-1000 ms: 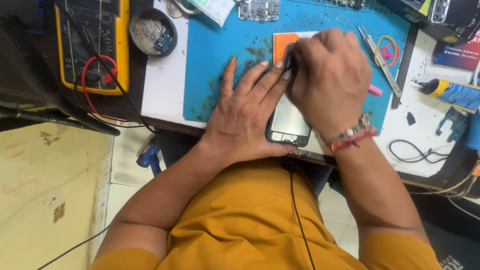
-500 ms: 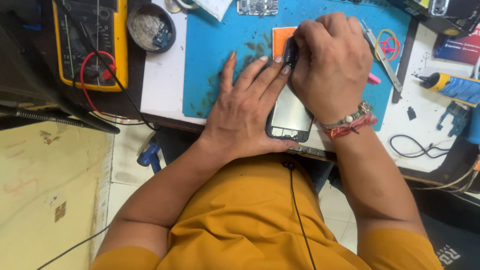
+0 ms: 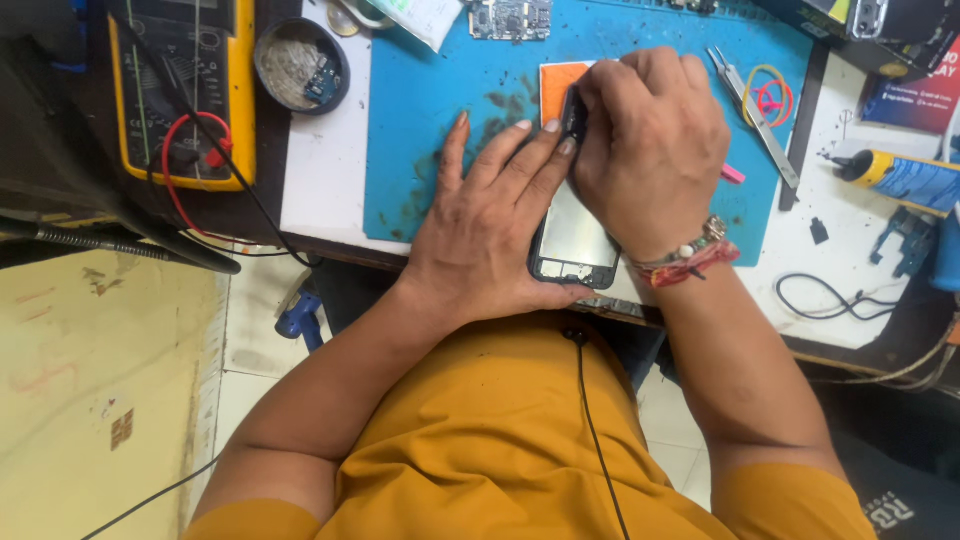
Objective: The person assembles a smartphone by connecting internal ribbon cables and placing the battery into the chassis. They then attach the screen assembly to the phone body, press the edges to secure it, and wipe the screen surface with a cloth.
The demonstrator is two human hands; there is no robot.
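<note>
Barely shifted since earlier: both hands keep their places. Left hand (image 3: 487, 228) lies flat, fingers spread, pinning the phone (image 3: 573, 238) on the blue mat (image 3: 430, 90) (surface edge). Right hand (image 3: 650, 150) curled, gripping the phone's top end.

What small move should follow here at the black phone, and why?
Probably keep the left hand pressing flat and work the right hand a little along the top edge of the black phone: its fingers bunch there, and the phone lies flat on the blue mat.
</note>
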